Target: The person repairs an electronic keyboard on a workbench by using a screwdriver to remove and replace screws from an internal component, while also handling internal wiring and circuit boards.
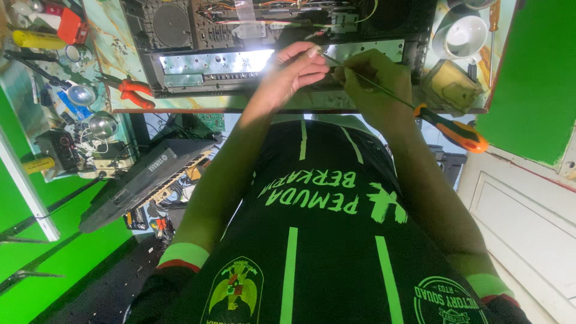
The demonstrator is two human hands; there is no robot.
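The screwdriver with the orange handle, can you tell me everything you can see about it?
The screwdriver has a thick orange handle with black patches and a long, thin metal shaft. It lies slanted, handle low toward the picture's right, shaft rising left. The right hand wraps around the shaft. Its tip meets the left hand's fingertips above the opened electronic device on the workbench.

Black jersey with green stripes, crests, and green-and-red sleeve cuffs.
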